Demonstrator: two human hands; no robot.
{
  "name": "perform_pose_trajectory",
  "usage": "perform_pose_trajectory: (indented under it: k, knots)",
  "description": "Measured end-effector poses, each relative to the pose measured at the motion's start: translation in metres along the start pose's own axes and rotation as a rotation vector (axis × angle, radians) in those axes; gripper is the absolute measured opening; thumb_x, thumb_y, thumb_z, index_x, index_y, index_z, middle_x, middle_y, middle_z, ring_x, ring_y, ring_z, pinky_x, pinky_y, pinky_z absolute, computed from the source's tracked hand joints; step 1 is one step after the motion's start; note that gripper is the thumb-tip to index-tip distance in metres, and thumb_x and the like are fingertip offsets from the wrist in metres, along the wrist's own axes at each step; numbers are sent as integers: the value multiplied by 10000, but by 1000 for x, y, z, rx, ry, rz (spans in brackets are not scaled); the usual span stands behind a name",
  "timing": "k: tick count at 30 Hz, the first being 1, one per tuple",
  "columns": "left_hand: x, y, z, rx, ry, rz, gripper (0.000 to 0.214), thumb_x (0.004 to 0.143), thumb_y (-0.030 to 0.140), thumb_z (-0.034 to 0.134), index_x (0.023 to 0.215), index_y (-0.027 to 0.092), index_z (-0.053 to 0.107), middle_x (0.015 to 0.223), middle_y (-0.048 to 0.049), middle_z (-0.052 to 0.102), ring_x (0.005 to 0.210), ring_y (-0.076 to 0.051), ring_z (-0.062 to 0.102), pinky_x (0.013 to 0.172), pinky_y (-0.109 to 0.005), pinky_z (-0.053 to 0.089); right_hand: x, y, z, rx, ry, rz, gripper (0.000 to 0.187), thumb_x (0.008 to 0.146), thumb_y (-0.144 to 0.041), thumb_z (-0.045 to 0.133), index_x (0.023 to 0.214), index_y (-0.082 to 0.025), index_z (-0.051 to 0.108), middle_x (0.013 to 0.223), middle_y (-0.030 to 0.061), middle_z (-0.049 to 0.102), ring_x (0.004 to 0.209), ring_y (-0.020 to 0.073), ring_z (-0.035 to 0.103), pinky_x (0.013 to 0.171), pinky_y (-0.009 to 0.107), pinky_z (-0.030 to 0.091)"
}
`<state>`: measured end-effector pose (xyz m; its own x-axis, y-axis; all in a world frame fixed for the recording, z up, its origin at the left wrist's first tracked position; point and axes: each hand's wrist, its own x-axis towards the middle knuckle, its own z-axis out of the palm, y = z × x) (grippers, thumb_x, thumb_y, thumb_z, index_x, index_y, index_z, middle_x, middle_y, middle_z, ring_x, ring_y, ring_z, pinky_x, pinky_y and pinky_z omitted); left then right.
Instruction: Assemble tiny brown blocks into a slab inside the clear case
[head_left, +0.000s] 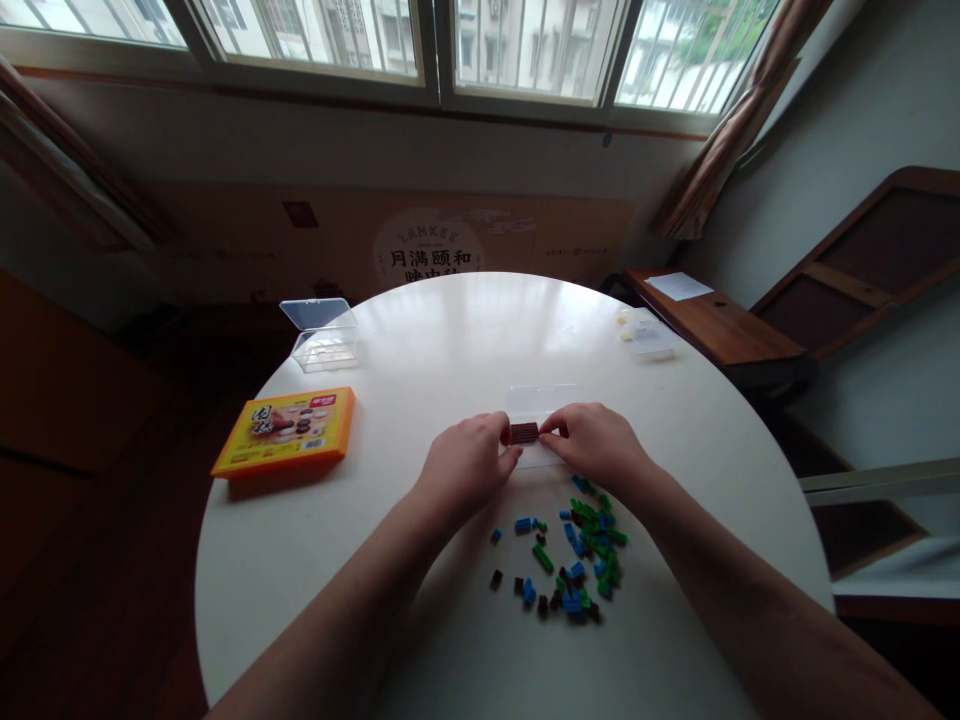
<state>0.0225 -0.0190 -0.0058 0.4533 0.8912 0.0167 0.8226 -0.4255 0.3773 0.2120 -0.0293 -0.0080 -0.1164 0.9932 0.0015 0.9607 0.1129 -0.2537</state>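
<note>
A small dark brown slab of toy bricks [524, 433] lies between my two hands, over an open clear plastic box [541, 398]. My left hand [469, 455] is closed at the slab's left end, thumb and fingers close together. At the right end my right hand [600, 442] pinches with thumb and forefinger at the slab's edge. Whether the slab rests in the box or is held just above it, I cannot tell. Just below my hands is a loose scatter of green, blue and brown toy bricks [543, 558].
A yellow-orange game box [289, 430] lies on the left of the round white table [420, 350]. Behind it stands an open clear box [326, 345]; another clear box [649, 335] with small yellowish bits sits at the back right. A wooden chair [720, 320] bears a paper.
</note>
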Motion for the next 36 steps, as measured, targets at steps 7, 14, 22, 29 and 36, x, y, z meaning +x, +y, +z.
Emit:
perform_pose_trajectory:
  k: [7, 14, 22, 29, 36]
  knots:
    - [0, 0, -1, -3, -1, -3, 119, 848, 336, 585, 863, 219, 601, 889, -42, 703, 799, -222, 642, 659, -312, 450, 0, 1, 2, 3, 14, -7, 220, 860, -367, 569, 920, -302, 771, 884, 4, 749, 820, 199, 650, 654, 290, 420]
    - [1, 0, 0, -3, 6, 0, 133, 854, 345, 581, 865, 214, 602, 913, -47, 699, 807, -214, 636, 665, -303, 450, -4, 3, -2, 50, 57, -27, 203, 865, -365, 588, 895, -283, 771, 866, 5, 746, 779, 183, 649, 651, 281, 430]
    - [-4, 0, -20, 15, -114, 177, 235, 853, 375, 573, 692, 206, 563, 717, -9, 634, 616, -147, 526, 532, -271, 333, -29, 18, -38, 206, 48, -206, 147, 838, -297, 631, 851, -245, 767, 780, 8, 719, 674, 146, 610, 629, 262, 422]
    - [-11, 2, -26, -12, -382, 275, 282, 810, 387, 631, 620, 211, 521, 605, 32, 559, 524, -114, 408, 496, -266, 285, -51, 14, -58, 177, -376, -471, 170, 772, -201, 626, 807, -298, 761, 755, -24, 717, 674, 146, 613, 629, 261, 394]
    - [-13, 8, -27, -7, -510, 262, 358, 780, 427, 665, 568, 194, 495, 539, 45, 474, 482, -96, 353, 450, -266, 239, -59, -2, -46, 46, -474, -504, 163, 716, -161, 597, 702, -258, 728, 641, -10, 671, 573, 142, 542, 534, 279, 304]
